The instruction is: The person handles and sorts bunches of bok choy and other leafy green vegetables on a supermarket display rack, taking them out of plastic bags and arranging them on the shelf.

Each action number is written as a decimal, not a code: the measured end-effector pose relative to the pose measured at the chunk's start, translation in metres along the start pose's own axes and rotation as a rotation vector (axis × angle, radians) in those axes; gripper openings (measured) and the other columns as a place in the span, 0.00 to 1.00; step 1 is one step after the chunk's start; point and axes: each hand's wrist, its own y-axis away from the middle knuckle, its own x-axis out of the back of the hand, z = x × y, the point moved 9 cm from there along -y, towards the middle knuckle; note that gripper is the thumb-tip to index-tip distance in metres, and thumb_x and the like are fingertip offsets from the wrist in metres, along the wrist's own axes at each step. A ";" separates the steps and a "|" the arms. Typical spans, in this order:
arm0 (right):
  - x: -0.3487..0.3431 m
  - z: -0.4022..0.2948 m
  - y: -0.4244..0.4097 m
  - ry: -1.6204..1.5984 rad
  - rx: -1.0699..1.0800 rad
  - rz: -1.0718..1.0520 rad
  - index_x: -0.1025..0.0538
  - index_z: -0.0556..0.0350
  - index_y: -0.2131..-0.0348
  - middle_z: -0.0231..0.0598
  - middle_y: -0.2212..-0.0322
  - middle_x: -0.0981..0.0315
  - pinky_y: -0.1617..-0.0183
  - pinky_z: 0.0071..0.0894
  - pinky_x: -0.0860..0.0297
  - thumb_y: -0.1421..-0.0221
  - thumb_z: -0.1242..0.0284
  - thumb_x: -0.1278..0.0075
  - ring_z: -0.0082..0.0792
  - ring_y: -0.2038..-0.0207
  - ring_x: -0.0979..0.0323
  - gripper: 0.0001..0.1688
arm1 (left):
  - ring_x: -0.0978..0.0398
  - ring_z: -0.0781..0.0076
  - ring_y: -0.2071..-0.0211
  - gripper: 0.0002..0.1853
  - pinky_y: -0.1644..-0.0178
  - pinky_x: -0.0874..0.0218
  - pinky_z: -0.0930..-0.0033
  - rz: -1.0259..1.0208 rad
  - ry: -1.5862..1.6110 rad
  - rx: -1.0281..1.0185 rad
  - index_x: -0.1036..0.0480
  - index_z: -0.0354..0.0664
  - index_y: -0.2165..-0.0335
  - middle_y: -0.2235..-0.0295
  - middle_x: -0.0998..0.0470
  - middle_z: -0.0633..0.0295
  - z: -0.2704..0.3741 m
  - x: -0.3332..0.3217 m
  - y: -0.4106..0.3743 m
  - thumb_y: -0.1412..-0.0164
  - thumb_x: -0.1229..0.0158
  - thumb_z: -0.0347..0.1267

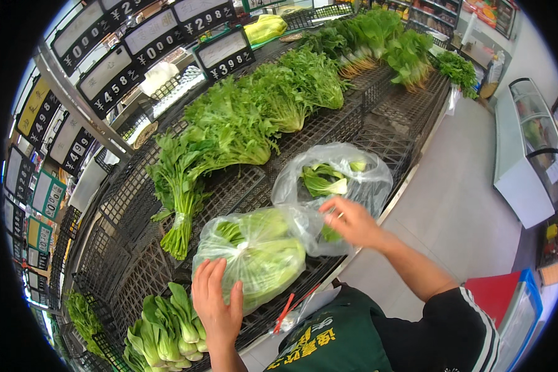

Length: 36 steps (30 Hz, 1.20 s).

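A clear plastic bag of green vegetables [265, 260], gathered at a white twist on top, lies on the black crates. My left hand [217, 295] rests against its left side with the fingers spread. My right hand [351, 221] is over the near edge of a second clear plastic bag [288, 179], its thumb and fingers bent; whether they pinch the film cannot be told. Loose bok choy leaves [323, 180] lie in or on that bag. Bok choy heads [167, 330] are stacked left of my left hand.
Beyond the bags stand a bundle of leafy stems [179, 228], frilly lettuce [260, 107] and leafy greens with roots [372, 37]. Price signs [225, 53] hang at the left. Red ties [284, 312] lie by the near edge. A chest freezer [523, 158] stands across the aisle.
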 end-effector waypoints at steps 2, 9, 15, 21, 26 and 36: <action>0.048 0.049 -0.034 0.239 -0.153 -0.014 0.31 0.59 0.55 0.52 0.57 0.30 0.49 0.48 0.34 0.39 0.67 0.54 0.45 0.52 0.29 0.17 | 0.33 0.46 0.47 0.24 0.43 0.44 0.53 -0.057 -0.056 0.009 0.32 0.36 0.50 0.52 0.29 0.47 0.011 -0.024 -0.022 0.46 0.40 0.28; 0.176 -0.036 -0.072 0.339 0.280 0.354 0.26 0.59 0.59 0.45 0.72 0.24 0.59 0.39 0.30 0.41 0.68 0.51 0.45 0.68 0.25 0.14 | 0.32 0.53 0.62 0.21 0.57 0.41 0.57 -0.104 -0.185 0.124 0.29 0.38 0.55 0.66 0.29 0.55 0.005 -0.048 -0.040 0.49 0.37 0.30; 0.075 -0.085 -0.074 0.183 0.425 -0.021 0.24 0.60 0.62 0.42 0.73 0.24 0.64 0.32 0.31 0.42 0.72 0.51 0.38 0.71 0.26 0.10 | 0.31 0.55 0.67 0.09 0.62 0.40 0.58 -0.010 0.019 0.179 0.24 0.43 0.64 0.72 0.29 0.57 -0.022 -0.056 -0.043 0.47 0.38 0.28; -0.076 -0.125 -0.063 0.161 0.730 -0.316 0.26 0.57 0.61 0.43 0.67 0.25 0.63 0.36 0.29 0.44 0.69 0.47 0.41 0.65 0.25 0.12 | 0.25 0.75 0.63 0.12 0.56 0.36 0.73 -0.032 0.525 0.509 0.26 0.37 0.56 0.66 0.21 0.59 -0.061 -0.052 -0.031 0.39 0.47 0.22; -0.128 -0.122 -0.075 0.237 0.698 -0.394 0.25 0.56 0.64 0.39 0.72 0.24 0.67 0.36 0.30 0.45 0.65 0.46 0.37 0.72 0.25 0.13 | 0.24 0.72 0.63 0.13 0.56 0.34 0.71 0.015 0.545 0.428 0.27 0.36 0.55 0.66 0.21 0.59 -0.065 -0.055 -0.022 0.40 0.45 0.24; -0.094 -0.154 -0.073 0.248 0.754 -0.028 0.28 0.58 0.71 0.40 0.79 0.25 0.74 0.34 0.31 0.44 0.67 0.45 0.38 0.78 0.25 0.12 | 0.25 0.57 0.68 0.10 0.65 0.36 0.59 -0.139 0.251 0.416 0.24 0.41 0.66 0.70 0.23 0.55 -0.069 -0.061 -0.035 0.42 0.41 0.36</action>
